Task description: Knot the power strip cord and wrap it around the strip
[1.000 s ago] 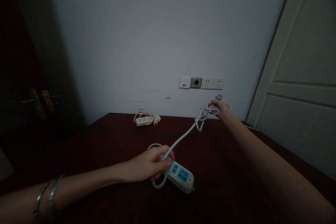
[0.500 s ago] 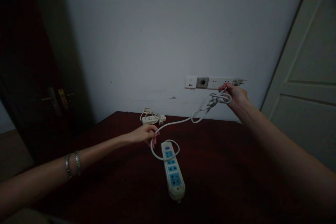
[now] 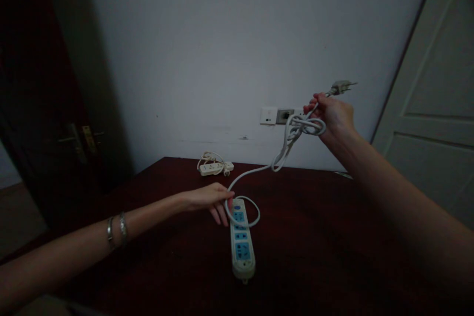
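A white power strip (image 3: 241,252) with blue socket faces lies on the dark red table, its pale cord (image 3: 255,170) looping over its far end. My left hand (image 3: 212,201) has its thumb and forefinger closed loosely on that cord beside the strip; the other fingers hang apart. Raised in front of the wall, my right hand (image 3: 335,112) grips the same cord just below its plug (image 3: 341,87). The plug's prongs point right. Below my right fingers hangs a knotted bundle of cord (image 3: 296,131).
A smaller white power strip (image 3: 212,170) with its cord coiled sits at the table's (image 3: 177,170) back edge. Wall sockets and a switch (image 3: 285,116) are partly behind my right hand. A pale door (image 3: 437,123) stands right, a dark door (image 3: 48,123) left.
My right hand has risen with the plug and the bundle. My left hand has shifted right and slightly nearer, and the cord loop moved right with it. The strip has swung slightly left at its near end.
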`<control>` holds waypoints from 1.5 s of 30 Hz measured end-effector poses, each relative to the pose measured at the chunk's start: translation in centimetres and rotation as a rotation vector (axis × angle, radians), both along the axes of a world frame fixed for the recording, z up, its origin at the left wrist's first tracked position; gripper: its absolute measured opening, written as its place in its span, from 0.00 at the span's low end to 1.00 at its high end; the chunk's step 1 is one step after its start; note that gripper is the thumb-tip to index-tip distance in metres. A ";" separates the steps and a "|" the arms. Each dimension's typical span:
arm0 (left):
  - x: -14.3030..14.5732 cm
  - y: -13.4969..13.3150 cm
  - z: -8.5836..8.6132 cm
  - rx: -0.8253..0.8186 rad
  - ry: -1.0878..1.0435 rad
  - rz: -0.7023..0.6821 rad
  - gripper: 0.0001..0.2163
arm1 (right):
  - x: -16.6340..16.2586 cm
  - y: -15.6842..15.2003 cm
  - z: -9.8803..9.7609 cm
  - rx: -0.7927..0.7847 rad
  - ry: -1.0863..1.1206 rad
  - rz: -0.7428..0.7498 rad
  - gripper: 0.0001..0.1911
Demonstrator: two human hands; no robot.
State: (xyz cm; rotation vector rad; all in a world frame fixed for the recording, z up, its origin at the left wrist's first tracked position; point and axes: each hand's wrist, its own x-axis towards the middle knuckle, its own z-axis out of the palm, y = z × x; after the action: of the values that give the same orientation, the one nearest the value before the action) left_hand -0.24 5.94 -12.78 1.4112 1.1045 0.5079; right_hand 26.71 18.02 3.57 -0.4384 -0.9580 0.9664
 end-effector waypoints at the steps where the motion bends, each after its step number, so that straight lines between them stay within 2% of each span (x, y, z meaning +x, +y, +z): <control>1: 0.1 0.0 1.0 0.016 -0.065 0.018 0.19 | 0.1 0.0 0.0 0.035 -0.017 -0.025 0.08; 6: 0.6 0.9 5.0 0.139 -0.361 0.087 0.10 | 1.0 0.6 -0.4 0.149 -0.067 -0.217 0.03; 10: 1.0 3.1 6.2 0.283 -0.519 0.235 0.07 | 1.7 1.1 -1.8 0.224 -0.170 -0.324 0.05; 14: 1.5 6.0 6.7 0.365 -0.557 0.351 0.00 | 1.8 0.9 -4.2 0.269 -0.367 -0.228 0.07; 17: 1.9 7.7 7.2 0.436 -0.525 0.343 0.03 | 1.3 0.2 -6.4 0.293 -0.601 -0.137 0.07; 19: 2.0 8.5 7.5 0.478 -0.475 0.370 0.05 | 1.0 -0.6 -7.9 0.356 -0.819 -0.129 0.07; 23: 1.9 10.0 7.7 0.580 -0.303 0.597 0.08 | 0.2 -2.1 -10.8 0.550 -1.198 -0.043 0.09; 26: 1.4 11.3 7.5 0.664 -0.223 0.778 0.08 | -0.5 -2.9 -12.6 0.627 -1.356 0.097 0.13; 28: 1.1 11.9 7.3 0.732 -0.195 0.834 0.07 | -1.0 -3.2 -13.7 0.661 -1.421 0.125 0.15; 32: 0.6 12.5 7.5 0.879 -0.165 0.812 0.06 | -2.1 -3.5 -15.5 0.725 -1.557 0.125 0.16; 35: 0.6 12.6 7.6 0.935 -0.164 0.711 0.07 | -2.7 -3.6 -16.4 0.769 -1.648 0.115 0.18; 38: 0.7 12.6 7.7 0.998 -0.121 0.622 0.13 | -3.2 -3.4 -17.2 0.766 -1.675 0.117 0.16; 42: 0.7 12.4 7.8 1.064 0.011 0.592 0.19 | -3.7 -2.3 -18.2 0.622 -1.630 0.039 0.13; 45: 0.5 12.0 8.0 1.040 0.061 0.608 0.15 | -4.2 -1.2 -18.8 0.475 -1.496 0.001 0.10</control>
State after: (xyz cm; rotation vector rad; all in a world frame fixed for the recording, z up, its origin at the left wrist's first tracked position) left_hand 0.27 17.94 -4.75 1.9389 1.3923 1.6562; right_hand 22.56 16.83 -15.23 -0.7471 -2.4504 0.2262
